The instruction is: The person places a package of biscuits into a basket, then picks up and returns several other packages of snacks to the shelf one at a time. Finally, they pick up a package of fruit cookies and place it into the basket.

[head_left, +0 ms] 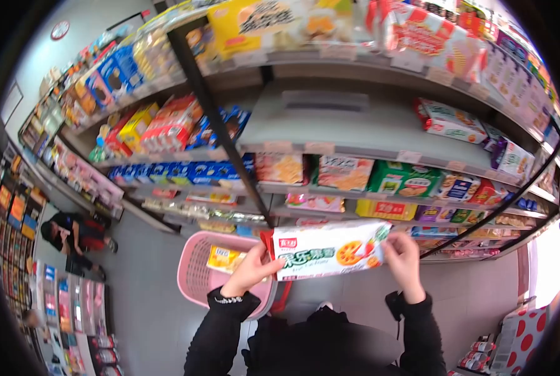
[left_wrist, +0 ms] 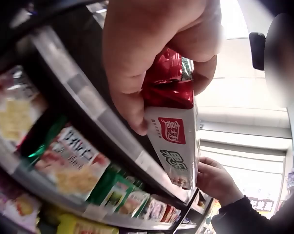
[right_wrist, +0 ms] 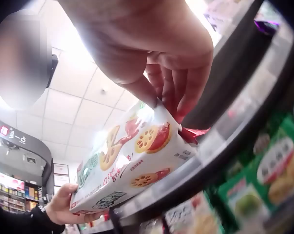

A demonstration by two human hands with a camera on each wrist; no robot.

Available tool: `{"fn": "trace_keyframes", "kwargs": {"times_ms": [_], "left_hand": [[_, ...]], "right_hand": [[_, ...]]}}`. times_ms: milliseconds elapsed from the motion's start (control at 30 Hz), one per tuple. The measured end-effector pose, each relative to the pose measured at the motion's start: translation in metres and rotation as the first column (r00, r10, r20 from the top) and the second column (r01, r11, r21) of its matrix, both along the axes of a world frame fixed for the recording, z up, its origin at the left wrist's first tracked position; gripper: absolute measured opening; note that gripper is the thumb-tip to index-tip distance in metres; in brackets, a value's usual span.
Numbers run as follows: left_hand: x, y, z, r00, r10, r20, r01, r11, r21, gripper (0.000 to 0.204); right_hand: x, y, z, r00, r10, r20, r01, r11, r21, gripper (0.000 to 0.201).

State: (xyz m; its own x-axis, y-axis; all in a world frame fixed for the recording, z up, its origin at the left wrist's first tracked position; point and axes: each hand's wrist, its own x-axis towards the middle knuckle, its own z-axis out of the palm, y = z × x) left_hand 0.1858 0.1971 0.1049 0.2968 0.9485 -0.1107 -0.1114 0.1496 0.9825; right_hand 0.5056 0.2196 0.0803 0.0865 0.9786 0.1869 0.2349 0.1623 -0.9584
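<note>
A white pack of fruit-filled biscuits (head_left: 317,250) with red ends is held level in front of the body, between both hands. My left hand (head_left: 250,273) grips its left end, thumb on the printed front. At the other end, my right hand (head_left: 404,264) pinches the corner between thumb and fingers. The left wrist view shows the red crimped end of the biscuit pack (left_wrist: 171,141) between the left thumb and fingers. Seen from the right wrist, the biscuit pack (right_wrist: 137,151) has round jam biscuits printed on it, and the right fingertips sit right at its end.
A pink basket (head_left: 191,266) stands on the floor behind the left hand, with a yellow packet (head_left: 223,258) inside. Ahead are shop shelves (head_left: 330,128) of snacks, including similar white packs (head_left: 450,120). A black upright (head_left: 220,125) crosses them. Another person (head_left: 73,238) is at the far left.
</note>
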Motion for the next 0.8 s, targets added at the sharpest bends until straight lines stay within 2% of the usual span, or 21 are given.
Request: {"fn": "trace_keyframes", "kwargs": {"times_ms": [33, 67, 100, 133, 167, 200, 267, 300, 367, 433, 467, 533, 633, 667, 700, 767, 800], "left_hand": [[-0.019, -0.018, -0.027, 0.997, 0.07, -0.018, -0.072, 0.993, -0.094, 0.056], [-0.03, -0.036, -0.041, 0.986, 0.154, 0.064, -0.144, 0.978, -0.148, 0.053], [-0.042, -0.052, -0.053, 0.961, 0.238, 0.141, -0.207, 0.957, -0.205, 0.051], [-0.054, -0.068, -0.065, 0.958, 0.254, 0.137, -0.22, 0.95, -0.222, 0.051], [-0.07, -0.083, -0.076, 0.928, 0.336, 0.161, -0.273, 0.907, -0.321, 0.048], [-0.086, -0.096, -0.087, 0.892, 0.415, 0.177, -0.314, 0.852, -0.418, 0.044], [-0.123, -0.116, -0.115, 0.873, 0.462, 0.155, -0.345, 0.81, -0.475, 0.044], [-0.14, -0.123, -0.123, 0.855, 0.501, 0.136, -0.371, 0.772, -0.516, 0.044], [-0.172, -0.127, -0.128, 0.837, 0.533, 0.124, -0.396, 0.745, -0.537, 0.042], [-0.214, -0.128, -0.14, 0.888, 0.458, 0.045, -0.36, 0.752, -0.552, 0.039], [-0.233, -0.127, -0.144, 0.913, 0.406, -0.04, -0.362, 0.761, -0.538, 0.038], [-0.261, -0.119, -0.152, 0.93, 0.359, -0.084, -0.344, 0.761, -0.55, 0.035], [-0.291, -0.101, -0.175, 0.948, 0.271, -0.168, -0.318, 0.76, -0.567, 0.033], [-0.296, -0.094, -0.187, 0.94, 0.157, -0.304, -0.287, 0.844, -0.453, 0.032], [-0.301, -0.089, -0.203, 0.895, 0.058, -0.442, -0.227, 0.912, -0.341, 0.032], [-0.313, -0.08, -0.25, 0.902, 0.021, -0.431, -0.195, 0.911, -0.364, 0.03], [-0.318, -0.073, -0.27, 0.897, -0.083, -0.435, -0.159, 0.856, -0.491, 0.031]], "right_hand": [[-0.016, -0.009, -0.017, 0.996, 0.063, 0.063, -0.061, 0.997, -0.045, 0.009], [-0.036, -0.018, -0.036, 0.996, 0.088, 0.011, -0.087, 0.99, -0.108, 0.008], [-0.052, -0.026, -0.05, 0.99, 0.136, 0.03, -0.129, 0.975, -0.181, 0.008], [-0.069, -0.032, -0.06, 0.983, 0.181, -0.012, -0.178, 0.95, -0.256, 0.008], [-0.086, -0.037, -0.069, 0.975, 0.217, -0.056, -0.223, 0.919, -0.326, 0.009], [-0.103, -0.041, -0.079, 0.964, 0.266, -0.002, -0.251, 0.907, -0.338, 0.011], [-0.139, -0.049, -0.094, 0.932, 0.342, 0.122, -0.282, 0.893, -0.35, 0.016], [-0.157, -0.054, -0.098, 0.931, 0.343, 0.123, -0.28, 0.889, -0.362, 0.016], [-0.192, -0.061, -0.106, 0.881, 0.445, 0.16, -0.35, 0.842, -0.411, 0.02], [-0.226, -0.068, -0.118, 0.886, 0.445, 0.127, -0.35, 0.824, -0.445, 0.023], [-0.242, -0.07, -0.121, 0.873, 0.479, 0.09, -0.379, 0.784, -0.492, 0.024], [-0.274, -0.075, -0.135, 0.861, 0.507, 0.049, -0.402, 0.735, -0.546, 0.026], [-0.311, -0.079, -0.172, 0.901, 0.418, -0.114, -0.395, 0.682, -0.616, 0.032], [-0.323, -0.08, -0.181, 0.911, 0.372, -0.178, -0.394, 0.657, -0.643, 0.03], [-0.332, -0.082, -0.2, 0.915, 0.365, -0.172, -0.383, 0.653, -0.653, 0.03], [-0.346, -0.086, -0.236, 0.917, 0.397, -0.042, -0.281, 0.565, -0.776, 0.029], [-0.356, -0.08, -0.212, 0.927, 0.371, -0.05, -0.216, 0.421, -0.881, 0.029]]}}
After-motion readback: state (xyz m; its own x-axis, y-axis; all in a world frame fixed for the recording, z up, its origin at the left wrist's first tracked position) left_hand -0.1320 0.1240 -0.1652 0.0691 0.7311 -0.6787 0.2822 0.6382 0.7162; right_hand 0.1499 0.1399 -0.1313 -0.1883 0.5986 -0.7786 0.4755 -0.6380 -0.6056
